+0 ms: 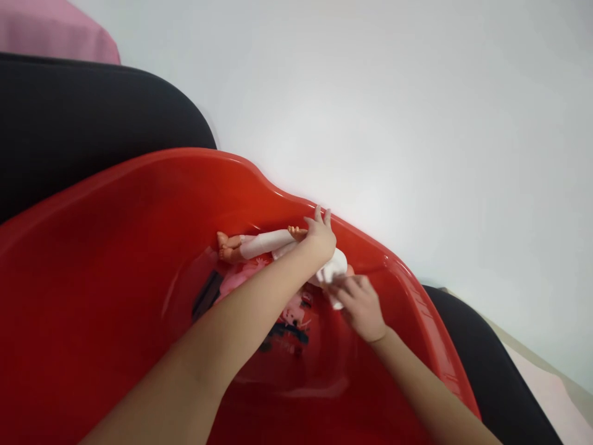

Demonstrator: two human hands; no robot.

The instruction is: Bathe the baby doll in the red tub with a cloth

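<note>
A doll [266, 243] in white clothes lies on its back or side along the far wall of a red plastic tub [115, 259], its bare feet to the left. Over the doll's upper body, my left hand [321, 240] bends down with a few fingers raised near the rim; its thumb side is on the doll and partly hidden. My right hand [361, 305], slightly blurred, pinches a loose white piece of the doll's garment [336, 267]. The doll's head is mostly hidden behind my hands. One small doll hand shows beside my left wrist.
A coloured cartoon picture [291, 318] covers part of the tub floor. Black chair-like surfaces [92, 111] stand behind the tub at left and at right. Pink cloth [55, 31] is at the upper left, and a pale wall [370, 111] rises behind.
</note>
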